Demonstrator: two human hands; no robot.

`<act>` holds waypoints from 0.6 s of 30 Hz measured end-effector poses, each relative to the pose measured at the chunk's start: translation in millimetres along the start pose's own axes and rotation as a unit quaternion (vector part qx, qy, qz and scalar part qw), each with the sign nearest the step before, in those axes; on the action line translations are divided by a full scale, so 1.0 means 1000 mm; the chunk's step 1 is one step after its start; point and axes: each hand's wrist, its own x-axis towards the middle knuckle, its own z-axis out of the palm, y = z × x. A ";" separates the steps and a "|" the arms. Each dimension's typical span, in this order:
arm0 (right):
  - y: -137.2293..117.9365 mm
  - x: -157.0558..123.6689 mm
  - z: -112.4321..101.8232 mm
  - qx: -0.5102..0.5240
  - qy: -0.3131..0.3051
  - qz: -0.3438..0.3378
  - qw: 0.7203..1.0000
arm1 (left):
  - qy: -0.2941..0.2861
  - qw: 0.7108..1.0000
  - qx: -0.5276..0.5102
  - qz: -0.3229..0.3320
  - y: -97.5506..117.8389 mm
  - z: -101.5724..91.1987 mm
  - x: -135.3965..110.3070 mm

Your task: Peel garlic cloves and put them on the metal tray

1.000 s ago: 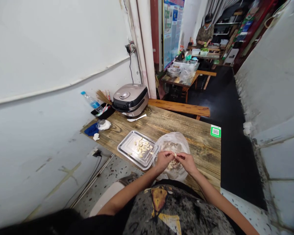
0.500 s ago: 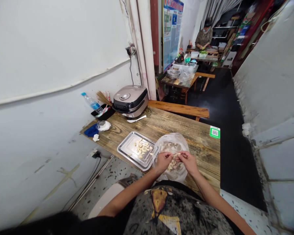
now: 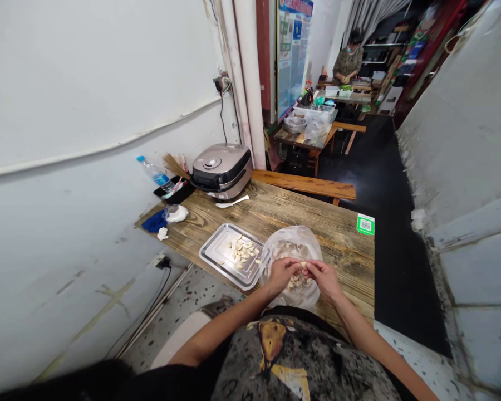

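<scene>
Above an open clear plastic bag [image 3: 313, 242], my left hand [image 3: 283, 273] and my right hand [image 3: 323, 277] meet at the fingertips. Between them is a pale garlic clove [image 3: 303, 264], pinched by both hands. Inside the bag lie garlic cloves and loose skins [image 3: 294, 283], partly covered by my hands. To the left, touching the bag, a metal tray [image 3: 212, 248] holds a spread of peeled garlic cloves [image 3: 241, 250].
A rice cooker [image 3: 223, 170] stands at the table's back, with a white plastic knife [image 3: 232, 203] before it. A water bottle [image 3: 154, 171], blue cloth [image 3: 153, 221] and white bag [image 3: 176, 213] sit left. Beyond the wooden bench [image 3: 304, 185], a person [image 3: 348, 61] works at another table.
My left hand has come right and up to meet my right hand at the clove. The clove was by the right fingertips before; now both hands grip it.
</scene>
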 end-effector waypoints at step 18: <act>-0.044 -0.021 0.013 -0.298 -0.093 -0.280 0.908 | 0.004 0.978 -0.164 -0.126 0.033 0.004 -0.006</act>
